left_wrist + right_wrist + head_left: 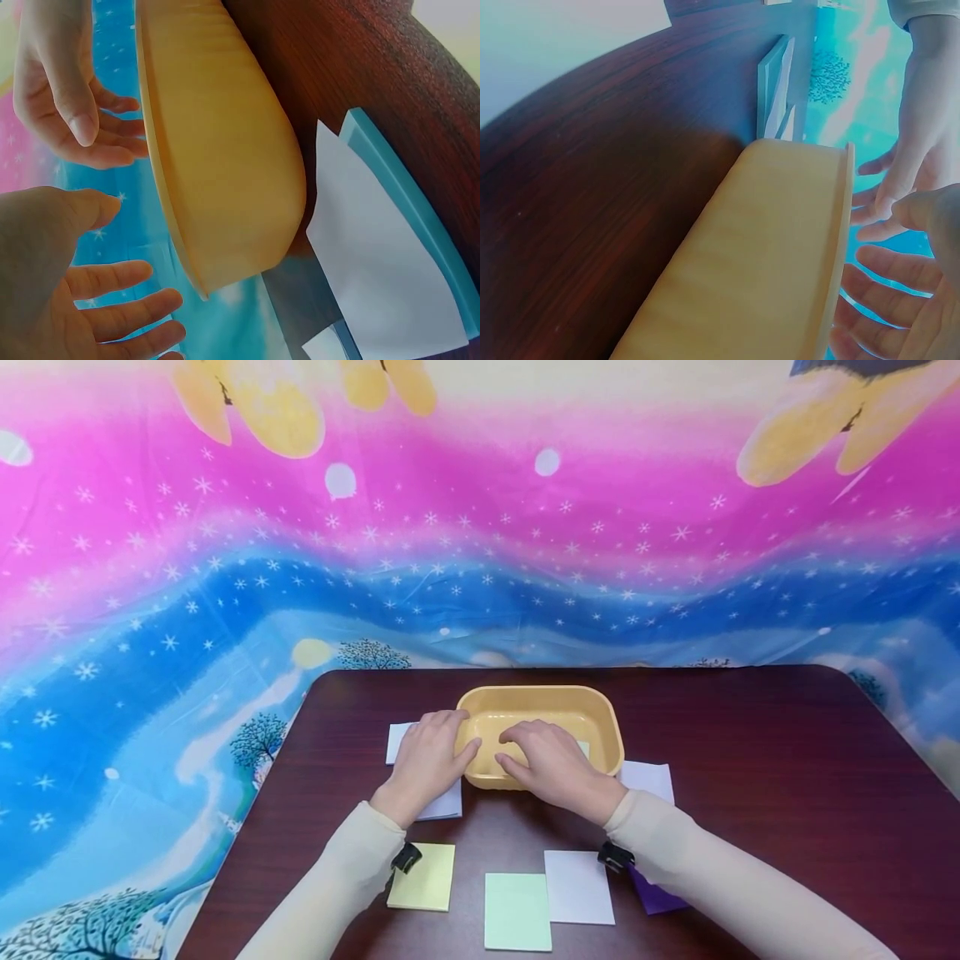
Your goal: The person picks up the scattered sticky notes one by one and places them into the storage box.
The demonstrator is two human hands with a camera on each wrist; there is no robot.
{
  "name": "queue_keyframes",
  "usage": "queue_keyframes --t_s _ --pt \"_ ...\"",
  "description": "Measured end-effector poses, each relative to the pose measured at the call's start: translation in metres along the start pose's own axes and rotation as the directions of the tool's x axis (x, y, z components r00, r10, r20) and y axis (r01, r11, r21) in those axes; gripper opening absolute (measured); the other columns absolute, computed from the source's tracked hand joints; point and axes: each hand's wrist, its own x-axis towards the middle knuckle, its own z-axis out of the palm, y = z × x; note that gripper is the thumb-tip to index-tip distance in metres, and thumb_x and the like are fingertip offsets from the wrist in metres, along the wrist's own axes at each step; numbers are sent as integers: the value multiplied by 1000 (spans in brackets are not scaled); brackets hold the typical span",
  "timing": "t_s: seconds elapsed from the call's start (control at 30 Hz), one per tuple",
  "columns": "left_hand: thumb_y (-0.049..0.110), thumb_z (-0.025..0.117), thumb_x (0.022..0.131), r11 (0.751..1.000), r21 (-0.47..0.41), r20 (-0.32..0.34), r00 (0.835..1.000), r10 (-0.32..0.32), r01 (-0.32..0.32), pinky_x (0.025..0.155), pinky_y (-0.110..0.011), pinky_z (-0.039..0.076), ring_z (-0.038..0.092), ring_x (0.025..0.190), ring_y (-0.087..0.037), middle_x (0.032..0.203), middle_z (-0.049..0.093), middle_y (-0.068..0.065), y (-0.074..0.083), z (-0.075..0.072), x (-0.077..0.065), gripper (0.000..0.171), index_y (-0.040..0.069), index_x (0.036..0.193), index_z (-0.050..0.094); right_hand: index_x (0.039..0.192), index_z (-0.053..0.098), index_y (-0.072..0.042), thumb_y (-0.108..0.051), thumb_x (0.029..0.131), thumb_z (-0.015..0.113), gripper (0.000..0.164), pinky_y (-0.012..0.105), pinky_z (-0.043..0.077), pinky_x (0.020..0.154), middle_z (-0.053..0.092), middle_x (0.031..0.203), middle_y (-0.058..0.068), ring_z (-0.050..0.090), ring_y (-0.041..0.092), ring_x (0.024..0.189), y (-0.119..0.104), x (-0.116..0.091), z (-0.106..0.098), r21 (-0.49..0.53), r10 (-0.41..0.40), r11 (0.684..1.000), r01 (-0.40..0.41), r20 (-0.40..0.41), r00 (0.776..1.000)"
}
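we see a person's left hand (pixel 429 758) at the left end of a yellow plastic tub (pixel 540 700), its thumb and fingers spread wide; we cannot tell whether the fingertips touch the rim; the right hand (pixel 557 766) reaches over the near right part of the tub, thumb and fingers apart in a wide, loosely bent curve; the tub stands upright toward the far side of a dark reddish-brown wood-grain table (pixel 787 777), and a small pale green piece (pixel 583 748) shows inside at the right, partly hidden by the right hand; left of the tub, partly behind the left hand, we find a white paper (pixel 397 745) and, nearer, a pale folded sheet (pixel 444 803); right of it lies another white sheet (pixel 651 779); along the near side, from left to right, we have a yellow pad (pixel 429 883), a green pad (pixel 517 912), a white pad (pixel 581 889) and a purple pad (pixel 658 893), this last partly covered by the right sleeve (pixel 697 852).
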Motion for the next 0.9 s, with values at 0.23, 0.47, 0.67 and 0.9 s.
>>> queue_keyframes --t_s 0.23,0.47,0.67,0.9 --pt "43 56 88 1000 0 -18 1000 2 -2 89 -42 45 56 108 -26 117 64 -9 -6 0 -1 49 7 121 62 101 70 -11 -35 87 60 30 37 50 76 70 96 3 63 18 89 -2 2 1 8 4 1000 -4 9 1000" --pt "43 56 88 1000 9 0 1000 -25 25 91 -42 45 56 110 -26 119 63 -9 -12 -2 -4 50 7 122 60 101 70 -10 -36 87 59 31 37 50 74 70 96 3 63 18 88 -4 3 3 12 -4 1000 4 9 1000" --pt "43 56 88 998 12 -12 998 -56 56 91 -45 45 56 111 -26 119 63 -9 -20 -4 -7 48 9 122 61 101 70 -10 -35 87 60 31 37 50 74 70 96 3 62 18 87 -4 5 5 18 -5 1000 5 11 1000" --pt "43 58 87 994 26 0 994 -107 107 90 -46 44 55 112 -27 121 62 -9 -26 -6 -10 50 9 123 60 101 70 -11 -36 87 59 31 35 50 76 70 95 2 62 16 86 -10 8 4 10 0 1000 0 25 1000"
